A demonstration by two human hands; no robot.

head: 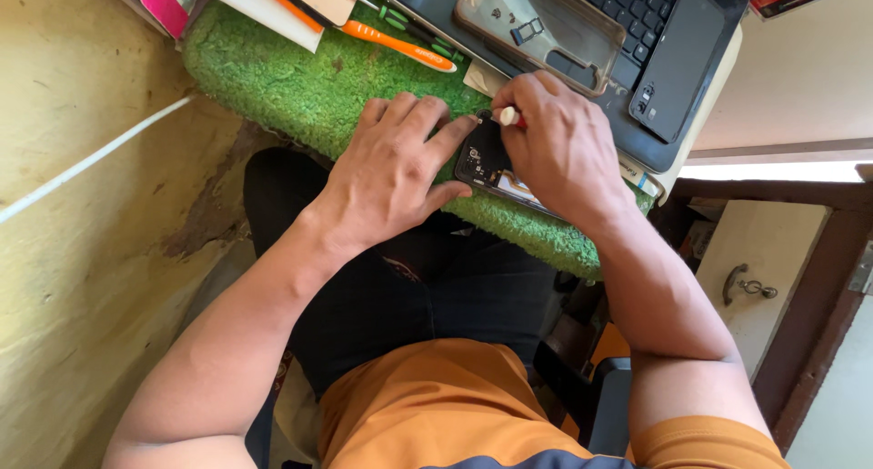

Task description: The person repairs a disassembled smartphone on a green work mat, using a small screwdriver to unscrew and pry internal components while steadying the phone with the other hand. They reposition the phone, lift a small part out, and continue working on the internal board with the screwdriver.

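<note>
Right hand [556,151]: in the centre of the frame, slightly above the middle. The fingers are closed around a small screwdriver [509,116] with a pale handle and a red collar. Its tip points down at the upper corner of the phone.
Left hand [393,171]: just left of the right hand. It lies flat and half open on the mat and grips nothing. The index finger and thumb press against the left edge of the phone to keep it steady.
Opened phone [482,155]: between the two hands, at the near edge of the mat. The back is off and the dark inner cover with the camera area shows. The right hand hides the lower part.
Progress: in my judgement the work is at an early to middle stage. The back is already removed. The inner cover is in place, so its screws are still to be taken out.
Green mat [291,78]: fuzzy, like grass, in the upper centre under the phone.
Clear phone case [546,19]: at the top centre, lying on a laptop [655,33].
Orange tool [400,44]: upper centre-left, lying on the mat.
Drawer handle [747,285]: at the right side, on a pale cabinet.
</note>
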